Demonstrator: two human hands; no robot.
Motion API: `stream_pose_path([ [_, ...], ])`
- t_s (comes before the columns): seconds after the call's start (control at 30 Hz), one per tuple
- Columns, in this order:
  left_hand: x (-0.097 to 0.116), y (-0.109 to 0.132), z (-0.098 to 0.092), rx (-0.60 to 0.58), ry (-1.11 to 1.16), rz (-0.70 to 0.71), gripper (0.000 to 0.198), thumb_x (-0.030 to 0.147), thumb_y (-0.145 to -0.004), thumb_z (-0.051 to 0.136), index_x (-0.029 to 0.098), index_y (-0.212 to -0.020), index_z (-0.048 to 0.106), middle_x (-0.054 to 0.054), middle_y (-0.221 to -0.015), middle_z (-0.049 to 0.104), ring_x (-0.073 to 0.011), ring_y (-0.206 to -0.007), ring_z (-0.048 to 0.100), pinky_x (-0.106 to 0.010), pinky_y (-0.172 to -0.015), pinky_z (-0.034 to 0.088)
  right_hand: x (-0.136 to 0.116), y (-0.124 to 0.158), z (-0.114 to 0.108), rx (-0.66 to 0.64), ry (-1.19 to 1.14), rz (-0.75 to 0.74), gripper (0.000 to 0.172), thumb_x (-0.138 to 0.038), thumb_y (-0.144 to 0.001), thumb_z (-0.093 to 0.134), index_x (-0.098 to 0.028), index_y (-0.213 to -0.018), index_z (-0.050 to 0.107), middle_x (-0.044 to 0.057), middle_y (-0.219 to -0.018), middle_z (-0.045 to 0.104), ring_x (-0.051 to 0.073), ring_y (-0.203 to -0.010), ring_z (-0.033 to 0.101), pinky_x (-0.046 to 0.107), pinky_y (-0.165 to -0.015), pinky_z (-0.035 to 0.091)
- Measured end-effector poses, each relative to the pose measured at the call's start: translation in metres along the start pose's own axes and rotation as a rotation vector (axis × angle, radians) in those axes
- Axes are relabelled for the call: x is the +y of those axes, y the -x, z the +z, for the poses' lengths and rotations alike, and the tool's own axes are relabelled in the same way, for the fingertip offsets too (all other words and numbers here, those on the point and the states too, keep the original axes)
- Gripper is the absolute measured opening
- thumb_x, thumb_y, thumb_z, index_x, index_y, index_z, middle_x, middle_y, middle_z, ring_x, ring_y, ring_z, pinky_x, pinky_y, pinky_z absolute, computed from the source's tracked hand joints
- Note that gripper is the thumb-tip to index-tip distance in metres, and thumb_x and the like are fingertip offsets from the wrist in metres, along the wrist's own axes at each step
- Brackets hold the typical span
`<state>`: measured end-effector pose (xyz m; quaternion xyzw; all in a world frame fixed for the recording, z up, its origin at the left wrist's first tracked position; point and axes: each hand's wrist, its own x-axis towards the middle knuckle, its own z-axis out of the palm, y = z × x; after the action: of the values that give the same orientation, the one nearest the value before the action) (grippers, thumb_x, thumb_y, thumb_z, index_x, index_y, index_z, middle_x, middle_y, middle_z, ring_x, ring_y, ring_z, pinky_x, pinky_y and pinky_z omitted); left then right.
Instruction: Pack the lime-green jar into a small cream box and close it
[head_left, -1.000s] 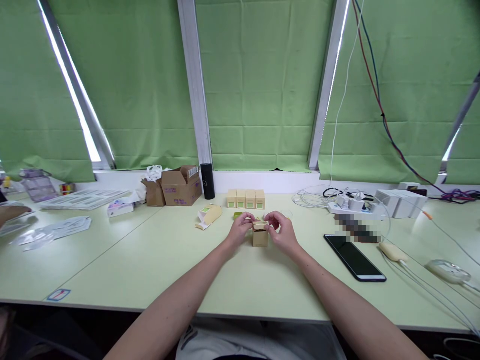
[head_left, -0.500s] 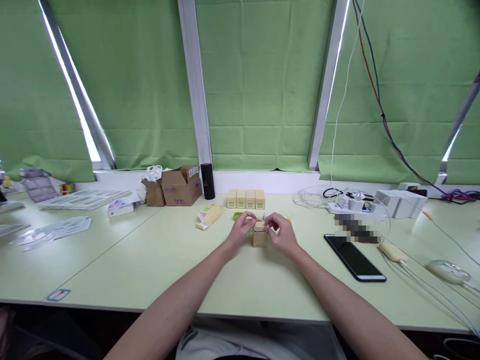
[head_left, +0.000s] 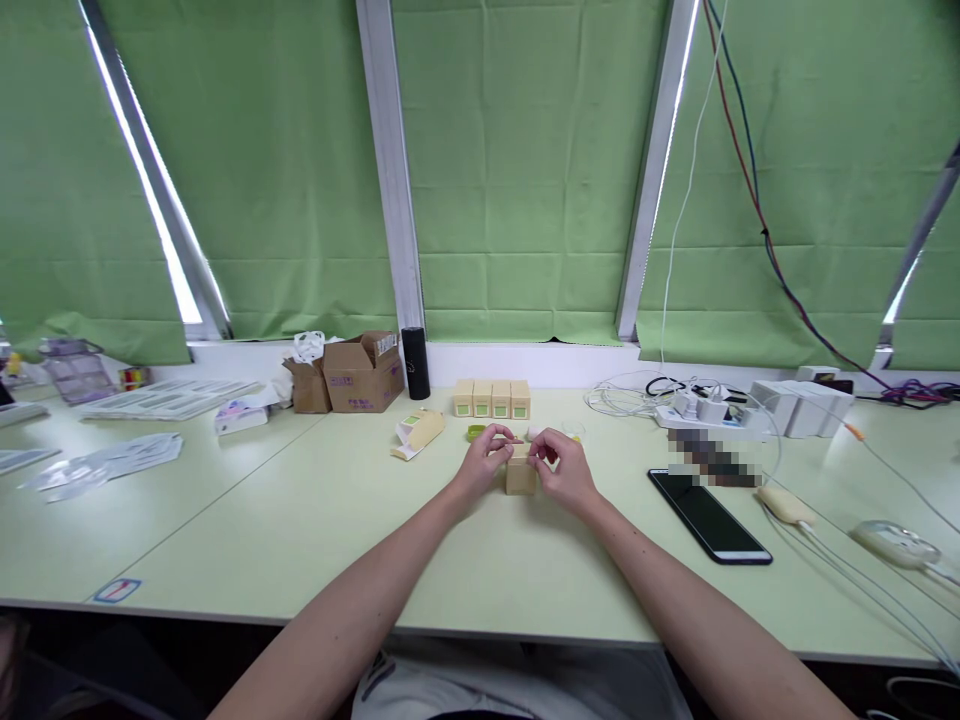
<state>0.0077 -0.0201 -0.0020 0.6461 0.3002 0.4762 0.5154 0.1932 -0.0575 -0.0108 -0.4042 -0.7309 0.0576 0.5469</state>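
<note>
A small tan cardboard box [head_left: 520,479] stands upright on the table between my hands. My left hand [head_left: 484,464] has its thumb and fingers closed at the box's top left edge. On the opposite side, my right hand [head_left: 562,468] pinches at the top right edge. The lid looks pressed down, with no gap showing below it. Just beyond my left fingers lies a small green object [head_left: 475,432]; a small whitish-pink item [head_left: 534,432] is partly hidden behind my right hand. Several similar tan boxes [head_left: 492,398] with green labels stand in a row farther back.
An opened tan carton [head_left: 418,434] lies to the left. Behind it are a brown cardboard box [head_left: 364,378] and a black cylinder [head_left: 415,363]. At right lie a phone [head_left: 709,515], a power strip [head_left: 709,415], cables and a pale computer mouse [head_left: 896,543].
The small box's lid has gone down, closing the dark gap under it. Both hands have stayed almost in place at its top.
</note>
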Motion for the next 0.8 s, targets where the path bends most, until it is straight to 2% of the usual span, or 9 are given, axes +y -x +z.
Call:
stream_pose_path([
  [0.8,0.0029,0.0019,0.0008,-0.009,-0.046,0.002,0.032,0.031,-0.075,0.074,0.021,-0.1,0.057,-0.011,-0.107,0.075,-0.0261,-0.107,0.067,-0.035,-0.088,0.047,0.0015,0.0012,0.0011,-0.008,-0.04,0.069,0.01,-0.015,-0.073,0.06,-0.022,-0.067,0.056,-0.001,-0.064,0.06,0.013,-0.057,0.049,0.026,-0.057,0.039],
])
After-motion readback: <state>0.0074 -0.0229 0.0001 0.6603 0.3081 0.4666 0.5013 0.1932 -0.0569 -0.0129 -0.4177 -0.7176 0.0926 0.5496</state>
